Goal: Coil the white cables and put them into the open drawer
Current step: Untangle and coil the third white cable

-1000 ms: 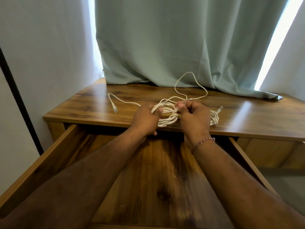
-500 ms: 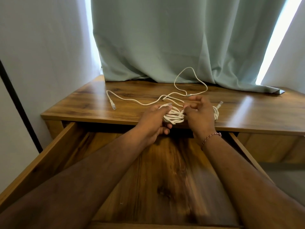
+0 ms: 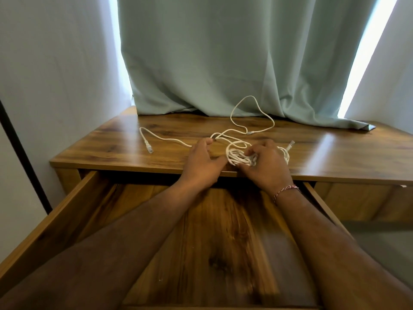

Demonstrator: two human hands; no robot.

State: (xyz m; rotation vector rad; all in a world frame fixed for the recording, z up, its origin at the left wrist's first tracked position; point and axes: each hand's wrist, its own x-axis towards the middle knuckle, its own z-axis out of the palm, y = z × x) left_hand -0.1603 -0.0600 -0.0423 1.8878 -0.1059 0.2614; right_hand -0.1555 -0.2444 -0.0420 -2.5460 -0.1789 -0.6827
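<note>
Left grip (image 3: 202, 163) has let go of the coil (image 3: 240, 156), fingertips now pinching a loose strand at 12 o'clock.
Right grip (image 3: 264, 163) stays clamped on it on the bench (image 3: 111, 151); winding goes on, drawer (image 3: 55, 220) not yet reached.

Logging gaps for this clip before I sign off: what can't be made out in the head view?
- Part of the coil: covered by the right hand.
- Cable count: strands overlap, so one or several cannot be told.
- Drawer floor: largely hidden by both forearms, blurred, front cut off by the bottom edge.
- Left hand grip: fingertips hide the cable contact.
</note>
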